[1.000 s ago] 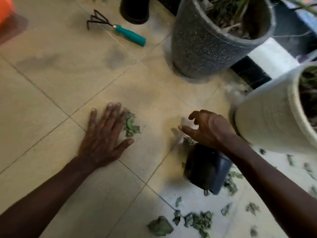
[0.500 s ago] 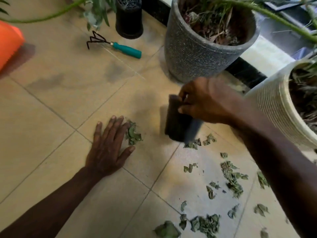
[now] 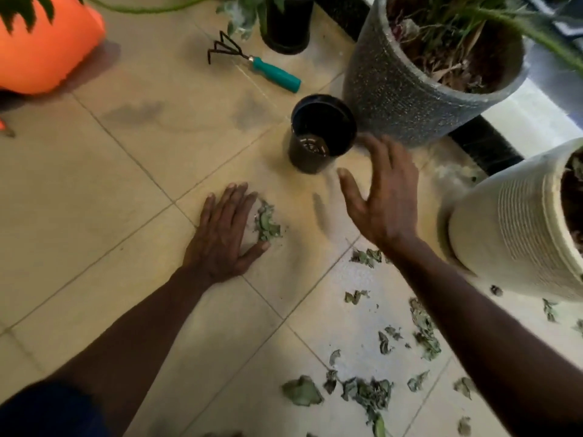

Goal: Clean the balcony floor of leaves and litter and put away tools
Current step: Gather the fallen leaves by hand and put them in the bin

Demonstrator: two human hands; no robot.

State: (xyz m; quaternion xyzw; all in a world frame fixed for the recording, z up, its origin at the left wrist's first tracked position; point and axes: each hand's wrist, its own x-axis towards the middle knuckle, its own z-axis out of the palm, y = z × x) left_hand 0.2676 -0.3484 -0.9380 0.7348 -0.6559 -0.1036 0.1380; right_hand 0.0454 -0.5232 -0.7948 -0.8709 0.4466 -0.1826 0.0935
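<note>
1. The leaves lie scattered on the floor at lower right. A small heap of them sits apart, just beside the left grip.
2. They look dry and curled, so I judge them very light and brittle. They will crumble if pinched hard and skid on the smooth tile. Sweeping them together with a flat palm and scooping from underneath should work better than picking single pieces.
3. The left grip lies flat on the floor with its fingers straight, holding nothing, its thumb side against the heap.
4. The right grip hovers with its fingers spread, motion-blurred and empty, just beside a black pot.
5. The pot stands upright near the grey planter. The white planter is at the right, and the rake lies untouched farther off.
6. A second ago the pot lay on its side among the leaves. Half a second ago the right grip carried it in the air. Now it is set down and released. The left grip and its heap have not moved.
</note>
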